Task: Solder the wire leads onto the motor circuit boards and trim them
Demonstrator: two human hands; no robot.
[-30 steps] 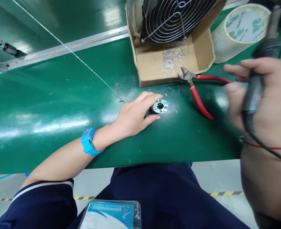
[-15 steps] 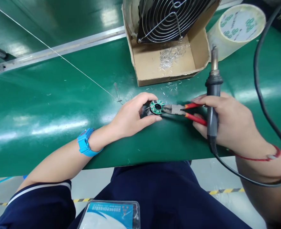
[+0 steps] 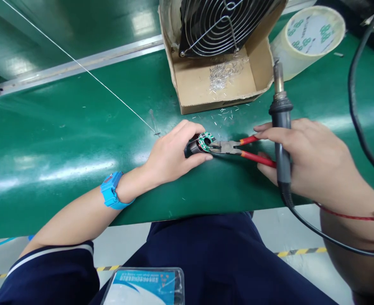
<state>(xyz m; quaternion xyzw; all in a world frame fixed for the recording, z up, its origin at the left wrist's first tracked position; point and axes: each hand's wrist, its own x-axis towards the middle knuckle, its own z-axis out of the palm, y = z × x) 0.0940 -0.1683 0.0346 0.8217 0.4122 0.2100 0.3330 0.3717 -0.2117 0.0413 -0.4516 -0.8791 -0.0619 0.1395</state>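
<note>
My left hand [image 3: 177,152] grips a small dark cylindrical motor [image 3: 193,148] between thumb and fingers. On the motor's end facing right sits a round green circuit board [image 3: 202,140] with a hole in its middle. Red-handled cutting pliers [image 3: 227,147] reach in from the right, their jaws at the board's lower right edge; whether the jaws touch a lead is too small to tell. My right hand [image 3: 311,165] is closed around the pliers' handles, which stand apart. A soldering iron [image 3: 281,123] also rests in that hand, tip pointing away from me.
A cardboard box [image 3: 215,101] with a black fan [image 3: 228,25] and cut wire bits stands behind my hands. Beside it is a wide tape roll [image 3: 308,46]. More clippings lie on the green bench [image 3: 62,148]. Solder wire [image 3: 88,72] crosses the left; the iron's cable [image 3: 355,97] loops at right.
The pliers have shifted slightly left, their jaws now further over the board. The motor has tilted a little, showing more of its side. The iron moved slightly left with my right hand.
</note>
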